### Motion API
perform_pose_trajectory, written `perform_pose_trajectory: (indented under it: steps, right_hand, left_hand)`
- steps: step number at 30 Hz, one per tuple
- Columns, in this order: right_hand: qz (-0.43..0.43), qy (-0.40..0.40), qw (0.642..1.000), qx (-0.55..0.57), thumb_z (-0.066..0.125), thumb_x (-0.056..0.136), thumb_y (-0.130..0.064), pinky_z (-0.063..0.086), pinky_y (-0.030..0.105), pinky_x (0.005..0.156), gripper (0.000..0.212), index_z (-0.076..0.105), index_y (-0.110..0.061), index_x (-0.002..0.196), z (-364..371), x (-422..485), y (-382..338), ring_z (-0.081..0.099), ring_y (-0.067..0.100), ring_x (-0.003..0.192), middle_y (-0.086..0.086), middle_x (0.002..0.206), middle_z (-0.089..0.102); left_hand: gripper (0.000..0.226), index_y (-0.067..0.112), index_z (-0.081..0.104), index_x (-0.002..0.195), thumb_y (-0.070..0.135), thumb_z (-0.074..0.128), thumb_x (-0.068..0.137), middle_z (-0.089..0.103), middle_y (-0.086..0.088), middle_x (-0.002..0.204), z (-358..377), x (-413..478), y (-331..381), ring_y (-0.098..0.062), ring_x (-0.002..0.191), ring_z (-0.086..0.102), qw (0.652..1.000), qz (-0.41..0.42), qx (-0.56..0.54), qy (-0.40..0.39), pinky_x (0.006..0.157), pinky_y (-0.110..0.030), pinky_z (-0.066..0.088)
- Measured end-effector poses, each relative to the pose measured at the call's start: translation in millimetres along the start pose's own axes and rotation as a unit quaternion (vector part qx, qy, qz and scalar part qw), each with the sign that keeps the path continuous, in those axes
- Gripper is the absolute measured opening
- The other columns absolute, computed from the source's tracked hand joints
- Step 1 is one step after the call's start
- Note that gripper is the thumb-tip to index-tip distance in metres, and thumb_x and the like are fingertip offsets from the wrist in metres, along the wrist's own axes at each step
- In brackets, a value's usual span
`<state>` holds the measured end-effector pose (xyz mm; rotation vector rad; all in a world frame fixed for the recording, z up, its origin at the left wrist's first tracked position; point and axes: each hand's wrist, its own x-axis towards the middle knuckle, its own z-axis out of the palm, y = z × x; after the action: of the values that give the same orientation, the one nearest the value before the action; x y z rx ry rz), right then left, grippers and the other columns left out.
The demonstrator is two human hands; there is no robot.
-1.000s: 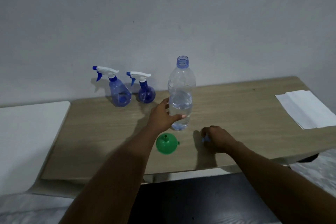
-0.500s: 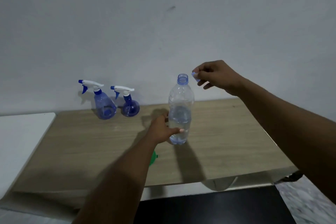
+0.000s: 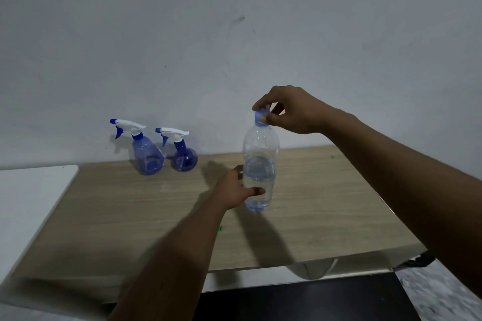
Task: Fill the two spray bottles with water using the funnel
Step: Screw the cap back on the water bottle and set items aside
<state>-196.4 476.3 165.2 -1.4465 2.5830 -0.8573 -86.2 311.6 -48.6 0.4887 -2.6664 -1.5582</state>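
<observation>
A clear plastic water bottle stands upright on the wooden table, about half full. My left hand grips its lower body. My right hand pinches the blue cap on the bottle's neck. Two blue spray bottles with white trigger heads stand by the wall: the taller one on the left, the rounder one beside it. Only a sliver of the green funnel shows past my left forearm.
A white surface adjoins the table on the left. The wall stands close behind the spray bottles. The table's front edge runs just below my arms, with dark floor beneath it.
My right hand rose from the table with the cap, moved to the bottle's mouth and now holds the cap on the neck. My left hand kept its hold on the bottle.
</observation>
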Motion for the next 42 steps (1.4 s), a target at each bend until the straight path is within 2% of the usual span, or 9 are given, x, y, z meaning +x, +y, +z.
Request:
perform_pose_trajectory:
  steps: [4,8,11,14,18,22,26,34,42]
  right_hand:
    - [0.041,-0.01,0.99,-0.135,0.068,0.085,-0.055,0.047,0.031,0.072,0.042,0.07,-0.016,0.1,-1.5,5.2,-13.3,0.06,0.017,0.087,-0.004,0.091,0.062]
    - [0.05,0.052,0.962,-0.263,0.044,0.082,-0.081,0.048,0.035,0.068,0.07,0.059,-0.013,0.093,11.0,4.5,-14.6,0.058,0.021,0.078,-0.001,0.088,0.061]
    - [0.009,0.028,0.986,-0.162,0.046,0.091,-0.068,0.049,0.035,0.077,0.056,0.057,-0.019,0.114,16.2,-1.3,-6.5,0.059,0.018,0.09,-0.006,0.104,0.059]
    - [-0.003,0.023,0.993,-0.113,0.058,0.094,-0.051,0.048,0.031,0.074,0.036,0.061,-0.017,0.107,20.3,-2.9,-1.5,0.061,0.02,0.088,-0.004,0.097,0.065]
    - [0.026,0.076,0.992,-0.093,0.063,0.087,-0.058,0.043,0.028,0.065,0.045,0.06,-0.015,0.101,28.9,-1.8,-4.8,0.058,0.018,0.081,-0.004,0.089,0.063]
    - [0.052,0.126,0.99,-0.029,0.064,0.08,-0.069,0.052,0.032,0.067,0.056,0.057,-0.018,0.102,37.3,-9.2,-2.4,0.061,0.015,0.079,-0.003,0.083,0.067]
    - [0.063,0.158,0.985,0.005,0.065,0.082,-0.064,0.056,0.041,0.073,0.049,0.059,-0.017,0.097,44.3,-12.5,1.4,0.063,0.018,0.082,-0.002,0.083,0.068]
    - [0.011,0.064,0.997,0.032,0.059,0.097,-0.035,0.055,0.04,0.09,0.028,0.065,-0.019,0.119,31.2,-9.4,7.2,0.066,0.015,0.097,-0.004,0.115,0.068]
    - [0.103,0.105,0.989,0.027,0.075,0.072,-0.064,0.052,0.032,0.068,0.053,0.052,-0.019,0.091,36.4,-5.3,-0.1,0.058,0.016,0.084,-0.001,0.089,0.065]
  left_hand:
    - [0.088,0.035,0.059,0.127,0.064,0.088,0.049,0.07,0.012,0.118,-0.3,1.3,0.3,-0.012,0.11,0.065,1.0,-0.006,0.0,-0.006,0.095,-0.043,0.056]
    - [0.09,0.031,0.058,0.13,0.062,0.088,0.051,0.068,0.008,0.123,-1.4,2.1,1.8,-0.015,0.113,0.064,1.0,-0.004,0.01,-0.009,0.096,-0.042,0.055]
    - [0.09,0.03,0.059,0.13,0.062,0.088,0.05,0.069,0.008,0.122,-1.7,2.9,0.7,-0.014,0.112,0.064,1.0,-0.001,0.006,-0.006,0.096,-0.043,0.055]
    - [0.09,0.031,0.058,0.13,0.064,0.086,0.051,0.069,0.009,0.122,-1.2,2.7,0.3,-0.013,0.112,0.064,1.0,0.0,0.011,-0.008,0.096,-0.042,0.056]
    - [0.091,0.031,0.058,0.131,0.064,0.086,0.051,0.069,0.008,0.124,-1.6,3.8,-0.1,-0.015,0.113,0.064,1.0,-0.004,0.011,-0.008,0.096,-0.042,0.055]
    - [0.089,0.034,0.06,0.127,0.064,0.088,0.048,0.07,0.012,0.118,-1.9,5.9,-2.4,-0.01,0.109,0.065,1.0,-0.006,0.006,-0.012,0.095,-0.041,0.056]
    - [0.088,0.032,0.061,0.128,0.062,0.088,0.05,0.07,0.011,0.119,-1.2,7.1,-1.4,-0.011,0.11,0.064,1.0,-0.006,0.006,-0.011,0.096,-0.04,0.055]
    - [0.084,0.033,0.064,0.123,0.064,0.087,0.048,0.073,0.014,0.11,1.1,7.4,-2.8,-0.007,0.104,0.067,1.0,0.0,0.007,-0.002,0.093,-0.039,0.057]
    - [0.09,0.036,0.061,0.126,0.071,0.085,0.047,0.07,0.012,0.118,1.9,5.3,-2.8,-0.011,0.11,0.065,1.0,-0.006,0.011,-0.007,0.094,-0.041,0.056]
